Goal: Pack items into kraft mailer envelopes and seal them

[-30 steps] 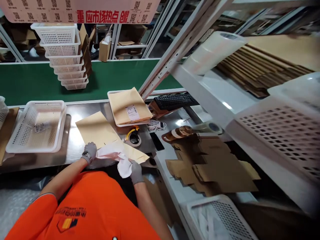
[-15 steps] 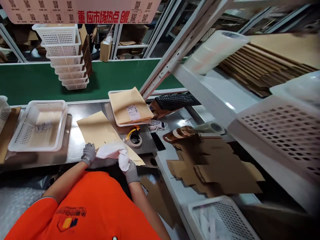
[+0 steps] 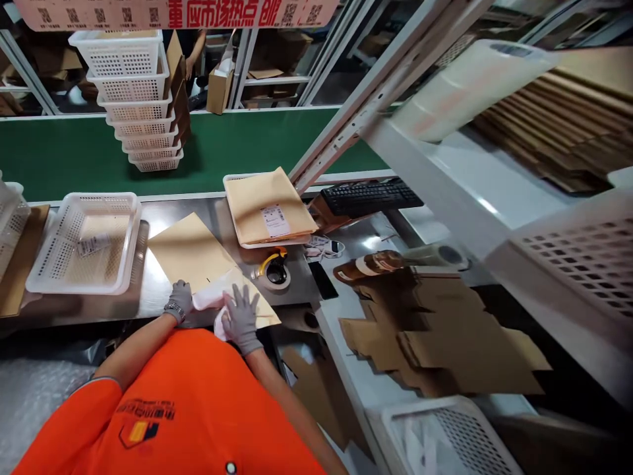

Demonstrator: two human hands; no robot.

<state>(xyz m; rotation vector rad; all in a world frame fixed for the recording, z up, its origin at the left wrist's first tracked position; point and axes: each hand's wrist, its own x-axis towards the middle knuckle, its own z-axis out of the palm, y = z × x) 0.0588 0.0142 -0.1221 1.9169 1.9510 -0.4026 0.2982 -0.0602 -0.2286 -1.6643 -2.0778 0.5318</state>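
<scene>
Two gloved hands, one keyboard

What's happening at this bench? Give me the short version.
A person in an orange shirt and grey gloves is working a white, soft-looking item at the near edge of a steel bench. The right hand lies flat on it with fingers spread, and the left hand holds its other end. The item lies on a tan padded envelope. A tape dispenser sits just beyond, a white basket stands to the left, and a tray of labelled envelopes sits farther back.
</scene>
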